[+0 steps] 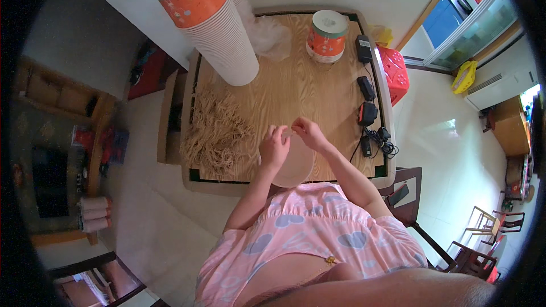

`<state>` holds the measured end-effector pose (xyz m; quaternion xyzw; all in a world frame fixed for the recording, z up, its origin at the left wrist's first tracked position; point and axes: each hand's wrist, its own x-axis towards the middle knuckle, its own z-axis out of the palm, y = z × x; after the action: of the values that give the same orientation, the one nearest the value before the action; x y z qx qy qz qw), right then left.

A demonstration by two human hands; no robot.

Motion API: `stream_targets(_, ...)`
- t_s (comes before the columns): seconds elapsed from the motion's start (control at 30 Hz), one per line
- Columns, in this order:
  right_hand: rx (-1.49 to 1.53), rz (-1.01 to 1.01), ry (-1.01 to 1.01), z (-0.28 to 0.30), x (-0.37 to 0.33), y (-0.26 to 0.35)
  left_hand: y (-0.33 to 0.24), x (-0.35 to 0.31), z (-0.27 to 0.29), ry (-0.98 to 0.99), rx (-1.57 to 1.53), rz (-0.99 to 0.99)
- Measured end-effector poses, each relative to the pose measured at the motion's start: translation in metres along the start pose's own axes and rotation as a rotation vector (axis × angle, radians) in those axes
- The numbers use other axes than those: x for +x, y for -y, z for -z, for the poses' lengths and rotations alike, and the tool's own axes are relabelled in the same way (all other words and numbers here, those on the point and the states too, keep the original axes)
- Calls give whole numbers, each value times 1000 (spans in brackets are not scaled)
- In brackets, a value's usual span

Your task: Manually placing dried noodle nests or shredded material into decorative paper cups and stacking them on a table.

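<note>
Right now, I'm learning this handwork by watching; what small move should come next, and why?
I'd perhaps steady the pale, rounded, paper-like tub with the left hand before shifting the right hand: both hands are at its far edge, while its near end sits close to the pink, heart-patterned fabric clothing.

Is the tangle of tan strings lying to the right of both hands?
No, the tan strings lie on the wooden tabletop, left of the left hand.

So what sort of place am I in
Likely a home's living or dining room: there's a squarish wood-grain table, a red plastic stool beside it, and dark brown wooden chairs on the shiny pale floor.
</note>
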<state>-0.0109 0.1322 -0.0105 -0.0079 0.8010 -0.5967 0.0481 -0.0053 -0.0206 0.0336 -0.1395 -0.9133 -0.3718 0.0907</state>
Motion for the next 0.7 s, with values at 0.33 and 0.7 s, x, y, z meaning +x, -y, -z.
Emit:
stream_targets(0.33, -142, 151, -262, -7, -8, 17, 19, 21, -20, 325, 102, -70)
stream_targets(0.7, 51, 48, -198, -1, -7, 14, 21, 10, -43, 192, -461, 202)
